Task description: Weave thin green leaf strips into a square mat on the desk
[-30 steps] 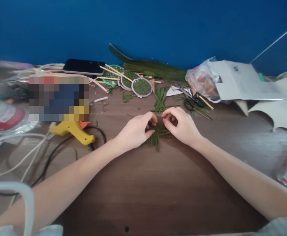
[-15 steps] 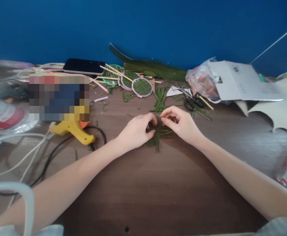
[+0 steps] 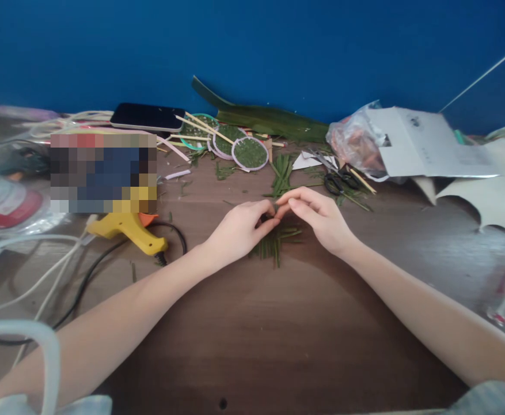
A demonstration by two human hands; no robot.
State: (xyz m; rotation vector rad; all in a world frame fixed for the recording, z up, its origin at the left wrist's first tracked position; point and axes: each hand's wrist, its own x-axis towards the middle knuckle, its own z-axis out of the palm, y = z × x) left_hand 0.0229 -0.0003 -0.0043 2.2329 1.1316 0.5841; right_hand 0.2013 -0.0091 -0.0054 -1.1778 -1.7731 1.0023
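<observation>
A small mat of woven green leaf strips lies on the brown table in the middle. My left hand rests on its left side with fingers curled, pinching a strip at the top edge. My right hand comes in from the right, its thumb and forefinger pinched together on the same spot, fingertips of both hands touching. Most of the weave is hidden under my hands.
A yellow glue gun with a black cord lies at left. Behind are round green discs, skewers, a phone, loose leaf strips, black scissors, a long leaf, a plastic bag and papers.
My two hands have closed in on each other; the right hand's fingers moved left and up until they meet the left hand's fingertips over the leaf weave.
</observation>
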